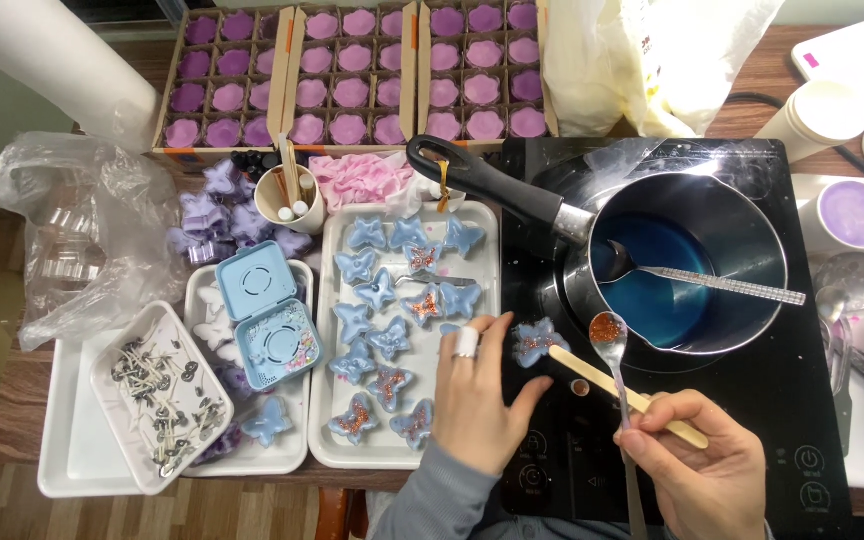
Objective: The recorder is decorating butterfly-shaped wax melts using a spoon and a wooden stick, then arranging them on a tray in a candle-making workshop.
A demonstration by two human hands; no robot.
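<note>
Blue butterfly candle glitter-flecked, beside left hand fingertips.

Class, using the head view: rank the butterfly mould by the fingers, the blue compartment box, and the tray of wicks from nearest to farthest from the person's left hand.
From the left hand:
1. Butterfly mould, at its fingertips on the cooktop.
2. Blue compartment box, further left.
3. Tray of wicks, far left.
</note>
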